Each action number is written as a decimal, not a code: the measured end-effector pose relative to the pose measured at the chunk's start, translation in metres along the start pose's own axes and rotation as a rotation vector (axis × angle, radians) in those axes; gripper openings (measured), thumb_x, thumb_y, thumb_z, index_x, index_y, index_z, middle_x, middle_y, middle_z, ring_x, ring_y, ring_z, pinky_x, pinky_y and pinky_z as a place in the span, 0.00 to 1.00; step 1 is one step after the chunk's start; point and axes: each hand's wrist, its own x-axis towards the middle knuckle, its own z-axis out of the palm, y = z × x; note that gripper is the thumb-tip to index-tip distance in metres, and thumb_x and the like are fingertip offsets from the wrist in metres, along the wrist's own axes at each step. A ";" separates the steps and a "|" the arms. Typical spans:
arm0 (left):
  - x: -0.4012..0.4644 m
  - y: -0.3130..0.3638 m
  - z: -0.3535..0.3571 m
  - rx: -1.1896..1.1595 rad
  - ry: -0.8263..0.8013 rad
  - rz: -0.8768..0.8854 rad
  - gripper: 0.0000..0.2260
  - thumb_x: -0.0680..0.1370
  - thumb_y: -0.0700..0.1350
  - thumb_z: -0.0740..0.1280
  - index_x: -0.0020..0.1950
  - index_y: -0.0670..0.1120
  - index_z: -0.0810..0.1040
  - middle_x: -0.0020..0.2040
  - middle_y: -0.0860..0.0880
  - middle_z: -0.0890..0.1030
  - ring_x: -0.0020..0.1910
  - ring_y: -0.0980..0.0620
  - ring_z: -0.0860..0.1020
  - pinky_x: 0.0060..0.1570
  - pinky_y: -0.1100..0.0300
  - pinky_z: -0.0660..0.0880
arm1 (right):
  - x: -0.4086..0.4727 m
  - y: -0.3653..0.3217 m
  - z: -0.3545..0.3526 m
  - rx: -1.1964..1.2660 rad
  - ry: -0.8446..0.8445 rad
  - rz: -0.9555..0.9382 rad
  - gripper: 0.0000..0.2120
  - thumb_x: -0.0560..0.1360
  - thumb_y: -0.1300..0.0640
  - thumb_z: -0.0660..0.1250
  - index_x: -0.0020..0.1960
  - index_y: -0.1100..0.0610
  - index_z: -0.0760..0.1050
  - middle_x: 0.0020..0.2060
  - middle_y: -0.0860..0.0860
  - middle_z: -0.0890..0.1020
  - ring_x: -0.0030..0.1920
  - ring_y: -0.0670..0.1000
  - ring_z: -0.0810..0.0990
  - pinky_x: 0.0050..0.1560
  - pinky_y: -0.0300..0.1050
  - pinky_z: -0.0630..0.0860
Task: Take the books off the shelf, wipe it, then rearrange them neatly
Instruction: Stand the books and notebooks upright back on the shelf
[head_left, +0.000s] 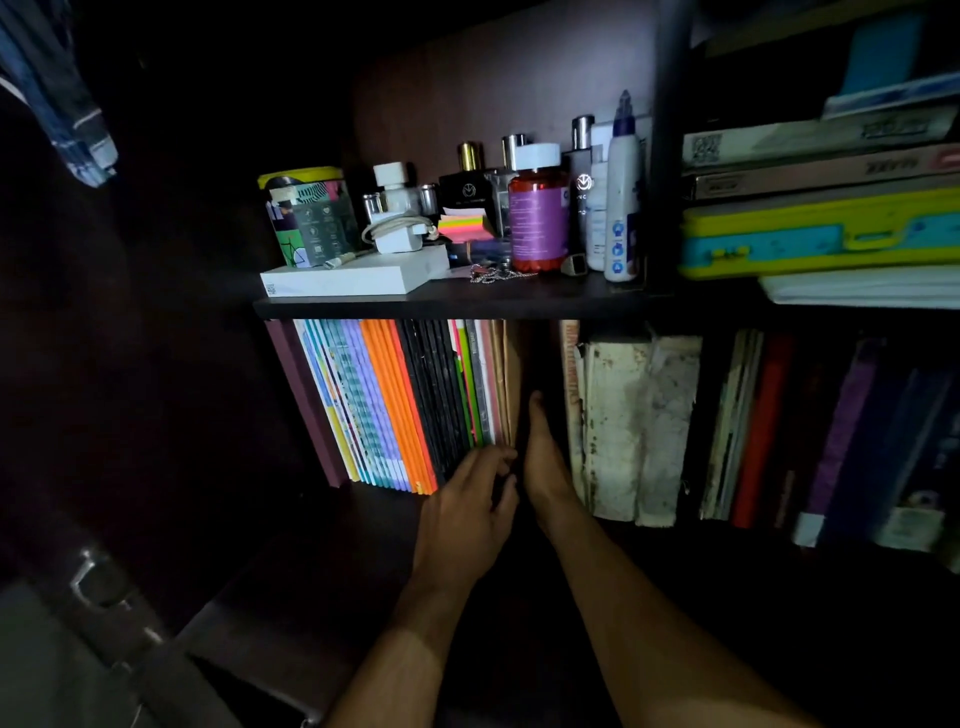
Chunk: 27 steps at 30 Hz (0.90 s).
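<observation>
On the lower shelf (363, 509) a leaning row of thin books (395, 405) stands at the left: blue, purple, orange, black, green and brown spines. A dark gap (543, 364) separates it from a row of worn white and dark books (639, 426) on the right. My left hand (467, 499) touches the bottom ends of the black and brown spines, fingers bent. My right hand (543, 457) reaches straight-fingered into the gap, thumb up, beside the brown book; its fingers are hidden in the dark.
The upper shelf (441, 306) holds a white box (358, 275), a printed tin (309, 215), a charger, sticky notes, perfume bottles, a red pill bottle (537, 213) and a glue bottle (622, 192). At upper right lies a stack with a yellow-blue case (821, 234). Cloth (62, 88) hangs upper left.
</observation>
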 end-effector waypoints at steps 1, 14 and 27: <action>0.000 0.001 -0.002 -0.001 -0.003 -0.007 0.12 0.79 0.43 0.70 0.59 0.54 0.75 0.55 0.55 0.80 0.47 0.52 0.81 0.40 0.53 0.79 | -0.011 -0.001 -0.002 -0.065 0.001 -0.014 0.42 0.70 0.20 0.53 0.64 0.50 0.81 0.59 0.51 0.84 0.59 0.50 0.82 0.66 0.49 0.75; -0.085 0.131 -0.033 -0.431 -0.248 -0.516 0.09 0.77 0.34 0.69 0.54 0.47 0.81 0.43 0.54 0.84 0.39 0.68 0.80 0.43 0.68 0.72 | -0.225 -0.023 -0.081 -0.441 0.011 -0.177 0.24 0.85 0.48 0.57 0.80 0.48 0.59 0.75 0.43 0.65 0.75 0.40 0.62 0.69 0.30 0.56; -0.147 0.500 -0.002 -0.850 -1.045 0.240 0.16 0.76 0.40 0.69 0.59 0.57 0.79 0.48 0.61 0.83 0.46 0.69 0.80 0.45 0.70 0.75 | -0.557 -0.147 -0.333 -0.761 0.548 -0.067 0.37 0.76 0.36 0.64 0.81 0.45 0.55 0.74 0.43 0.69 0.72 0.38 0.69 0.70 0.33 0.67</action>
